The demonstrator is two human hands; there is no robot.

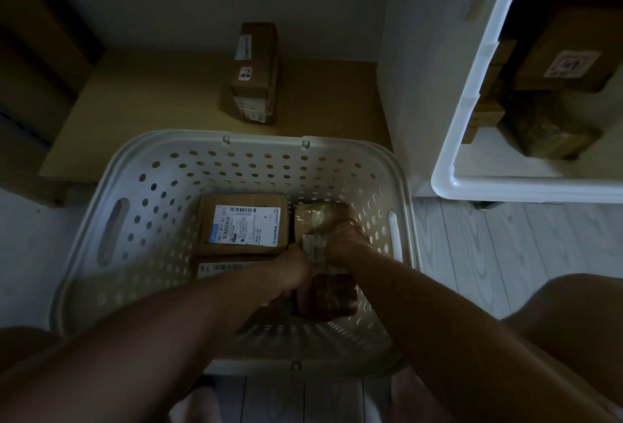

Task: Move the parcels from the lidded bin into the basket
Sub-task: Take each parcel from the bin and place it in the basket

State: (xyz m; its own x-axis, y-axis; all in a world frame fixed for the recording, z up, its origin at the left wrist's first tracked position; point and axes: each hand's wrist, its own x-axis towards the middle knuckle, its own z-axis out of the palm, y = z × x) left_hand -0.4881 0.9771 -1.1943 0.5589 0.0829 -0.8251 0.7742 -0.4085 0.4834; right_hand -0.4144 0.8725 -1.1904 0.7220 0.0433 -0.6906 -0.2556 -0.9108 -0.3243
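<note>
Head view, looking straight down: both arms reach into the white perforated basket (111, 230) on the pale wood-look floor (488, 254), and both hands are on the same tape-wrapped parcel (328, 294) lying along the basket's right side. The left hand (293, 272) has its grip curled round the parcel's left edge; the right hand (347, 237) has its grip clamped over the parcel's top towards the far end, with a pale label showing between the two hands. Just beside that parcel on the left lies a cardboard parcel with a white shipping label (244, 225), flat on the basket floor, and nearer the camera a second labelled parcel (219, 267) peeks out from under the left forearm. Beyond the basket, a brown box (254, 75) stands on end on a flat cardboard sheet (151, 112) against the wall. At upper right the white bin (472, 112) stands open, parcels inside it: a stickered cardboard one (566, 55) resting above a tape-wrapped one (549, 125). A bare knee (573, 304) shows at right.
</note>
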